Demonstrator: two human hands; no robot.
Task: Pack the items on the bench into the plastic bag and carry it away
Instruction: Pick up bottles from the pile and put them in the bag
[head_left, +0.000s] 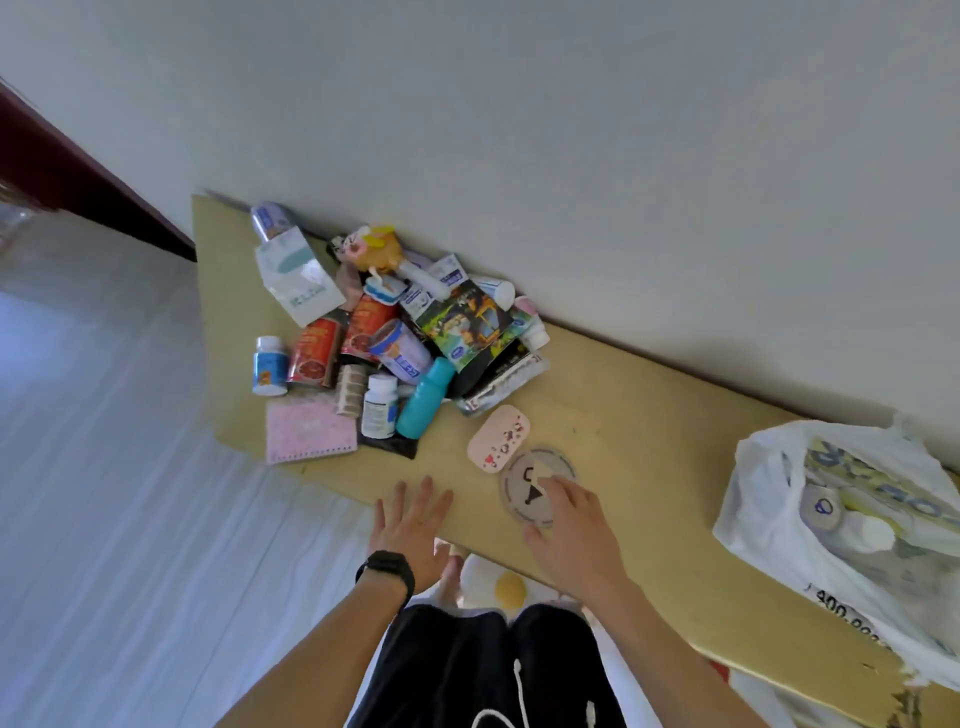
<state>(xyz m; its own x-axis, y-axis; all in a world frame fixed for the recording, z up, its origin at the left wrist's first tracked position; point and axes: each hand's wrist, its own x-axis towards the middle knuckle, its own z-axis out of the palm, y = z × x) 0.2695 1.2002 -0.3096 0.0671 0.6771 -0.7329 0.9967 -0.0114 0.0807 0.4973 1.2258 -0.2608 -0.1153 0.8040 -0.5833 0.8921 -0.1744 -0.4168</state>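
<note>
A pile of items lies on the wooden bench (639, 431) against the wall: red cans (314, 352), a teal bottle (426, 397), white pill bottles (379, 405), a pink notebook (309, 432), a colourful packet (465, 323). Nearer me lie a pink oval case (498, 437) and a round disc (530, 480). My right hand (576, 535) rests its fingers on the disc, not visibly gripping it. My left hand (413, 525) hovers open over the bench's near edge, holding nothing. The white plastic bag (769, 499) stands open at the right with items inside.
A white wall runs along the bench's far side. Pale floor lies to the left, with a dark red door frame (78, 176) at the far left. My black shorts and legs are below the bench edge.
</note>
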